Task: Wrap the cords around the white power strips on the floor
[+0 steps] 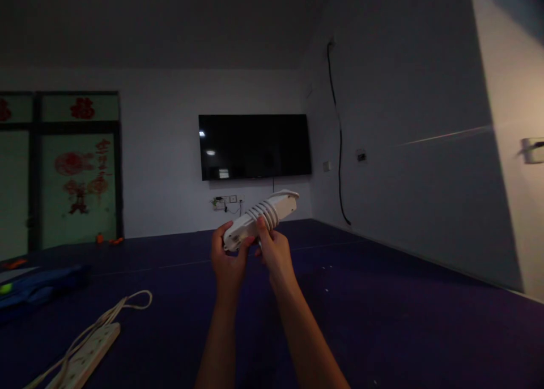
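One cord-wrapped power strip [247,225] spans left grip [228,259] and right grip [277,254].

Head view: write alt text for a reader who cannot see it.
A person's left hand and right hand hold what looks like a white power strip, its cord wound around it. A second strip with loose cord lies at lower left on a dark blue surface; a wall-mounted TV is beyond.

Probably a home's living room: 1 wall-mounted television [255,151] above the far edge of the dark floor [382,309], red festive decorations [70,163] on the door [51,224] far left.
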The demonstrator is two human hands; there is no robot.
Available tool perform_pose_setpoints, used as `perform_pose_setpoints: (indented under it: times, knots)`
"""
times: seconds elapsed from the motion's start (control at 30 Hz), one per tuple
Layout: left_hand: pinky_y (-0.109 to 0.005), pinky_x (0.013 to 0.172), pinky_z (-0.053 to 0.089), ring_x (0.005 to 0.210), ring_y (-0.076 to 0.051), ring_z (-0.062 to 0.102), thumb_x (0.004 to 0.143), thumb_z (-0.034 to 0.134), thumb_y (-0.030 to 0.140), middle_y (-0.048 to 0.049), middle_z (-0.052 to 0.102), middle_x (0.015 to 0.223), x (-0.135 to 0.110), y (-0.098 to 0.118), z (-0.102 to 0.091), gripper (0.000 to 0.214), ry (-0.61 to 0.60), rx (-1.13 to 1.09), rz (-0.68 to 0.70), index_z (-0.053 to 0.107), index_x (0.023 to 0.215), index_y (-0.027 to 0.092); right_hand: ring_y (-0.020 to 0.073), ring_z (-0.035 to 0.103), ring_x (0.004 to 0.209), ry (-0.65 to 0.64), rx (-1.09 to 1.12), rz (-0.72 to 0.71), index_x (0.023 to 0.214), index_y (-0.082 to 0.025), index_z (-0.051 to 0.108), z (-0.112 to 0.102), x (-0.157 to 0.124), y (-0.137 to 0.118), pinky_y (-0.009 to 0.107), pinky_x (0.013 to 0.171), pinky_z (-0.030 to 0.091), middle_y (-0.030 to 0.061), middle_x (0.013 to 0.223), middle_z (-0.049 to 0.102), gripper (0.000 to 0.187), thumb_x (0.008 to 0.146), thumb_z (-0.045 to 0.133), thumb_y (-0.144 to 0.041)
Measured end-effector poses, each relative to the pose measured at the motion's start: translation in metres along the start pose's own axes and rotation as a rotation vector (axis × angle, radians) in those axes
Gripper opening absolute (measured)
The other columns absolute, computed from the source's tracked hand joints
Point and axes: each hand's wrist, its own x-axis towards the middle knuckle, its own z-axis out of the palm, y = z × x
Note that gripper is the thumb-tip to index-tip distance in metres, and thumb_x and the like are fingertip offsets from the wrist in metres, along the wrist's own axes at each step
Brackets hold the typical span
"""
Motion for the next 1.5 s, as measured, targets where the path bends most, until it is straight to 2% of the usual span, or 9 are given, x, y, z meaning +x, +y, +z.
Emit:
perform_pose_setpoints:
  times: [0.23,0.43,0.57,0.7,0.77,0.87,1.0,1.17,1.5]
  knots:
    - [-0.033,0.080,0.048,0.094,-0.022,0.060,0.066,0.071,0.035,-0.0069,0.062,0.103,0.000,0.012,-0.003,0.046,-0.036,0.094,0.092,0.055,0.107,0.020,0.0086,0.041,0.037,-0.018,0.231,0.153,0.063,-0.017,0.052,0.000,-0.003,-0.011,0.019,0.031,0.023,-0.0018,0.048,0.048,0.048,0.066,0.058,-0.065]
    - [-0.032,0.083,0.048,0.100,-0.023,0.059,0.061,0.075,0.037,-0.0093,0.060,0.112,0.006,0.012,-0.004,0.062,-0.111,0.005,-0.023,0.054,0.116,0.019,0.0074,0.040,0.038,-0.048,0.291,0.139,0.065,-0.016,0.053,-0.004,-0.003,-0.011,0.019,0.032,0.023,-0.0028,0.049,0.047,0.048,0.065,0.060,-0.063]
    - [-0.025,0.062,0.051,0.082,-0.020,0.064,0.062,0.070,0.052,-0.0091,0.066,0.098,0.013,0.014,-0.008,0.061,-0.171,-0.153,-0.282,0.058,0.110,0.016,0.0079,0.040,0.039,0.004,0.181,0.036,0.072,-0.013,0.057,-0.004,-0.005,-0.012,0.020,0.035,0.026,-0.0028,0.048,0.049,0.051,0.065,0.061,-0.063]
    - [-0.023,0.040,0.046,0.049,-0.016,0.063,0.074,0.041,0.071,-0.0084,0.068,0.070,0.019,0.026,-0.016,0.067,-0.285,-0.396,-0.750,0.064,0.091,0.010,0.0097,0.044,0.041,-0.015,0.107,-0.027,0.080,-0.011,0.061,-0.002,-0.006,-0.011,0.020,0.037,0.031,-0.0025,0.049,0.051,0.054,0.066,0.059,-0.063]
    - [-0.022,0.037,0.046,0.041,-0.014,0.060,0.079,0.037,0.066,-0.0080,0.067,0.061,0.021,0.032,-0.019,0.063,-0.370,-0.461,-0.936,0.065,0.087,0.010,0.0105,0.048,0.044,-0.051,0.075,-0.057,0.082,-0.010,0.062,-0.002,-0.006,-0.010,0.020,0.038,0.032,0.0001,0.056,0.057,0.054,0.067,0.059,-0.062]
    - [-0.018,0.036,0.045,0.037,-0.012,0.058,0.081,0.053,0.047,-0.0066,0.066,0.055,0.024,0.038,-0.021,0.039,-0.374,-0.477,-1.051,0.065,0.082,0.010,0.0106,0.050,0.045,-0.116,0.005,-0.093,0.082,-0.011,0.063,-0.002,-0.004,-0.008,0.020,0.039,0.033,0.0022,0.061,0.060,0.053,0.067,0.059,-0.062]
    - [-0.015,0.036,0.045,0.037,-0.010,0.058,0.079,0.060,0.034,-0.0062,0.066,0.054,0.027,0.036,-0.021,0.025,-0.254,-0.520,-1.024,0.064,0.076,0.009,0.0091,0.047,0.039,-0.203,-0.103,-0.094,0.084,-0.012,0.061,-0.006,-0.003,-0.009,0.019,0.036,0.031,0.0002,0.055,0.057,0.052,0.070,0.057,-0.062]
    - [-0.015,0.035,0.045,0.036,-0.010,0.057,0.071,0.068,0.037,-0.0056,0.065,0.051,0.025,0.032,-0.019,0.029,-0.146,-0.470,-0.917,0.065,0.073,0.008,0.0091,0.045,0.034,-0.234,-0.164,-0.093,0.085,-0.012,0.060,-0.015,-0.003,-0.014,0.019,0.033,0.027,0.0022,0.053,0.059,0.058,0.080,0.039,-0.067]
    - [-0.023,0.044,0.050,0.045,-0.013,0.060,0.053,0.076,0.046,-0.0035,0.065,0.058,0.018,0.011,-0.018,0.047,-0.006,-0.373,-0.624,0.066,0.079,0.007,0.0111,0.049,0.042,-0.120,-0.314,-0.176,0.063,-0.011,0.064,-0.021,-0.004,-0.015,0.019,0.041,0.030,0.0076,0.050,0.062,0.061,0.086,0.033,-0.059]
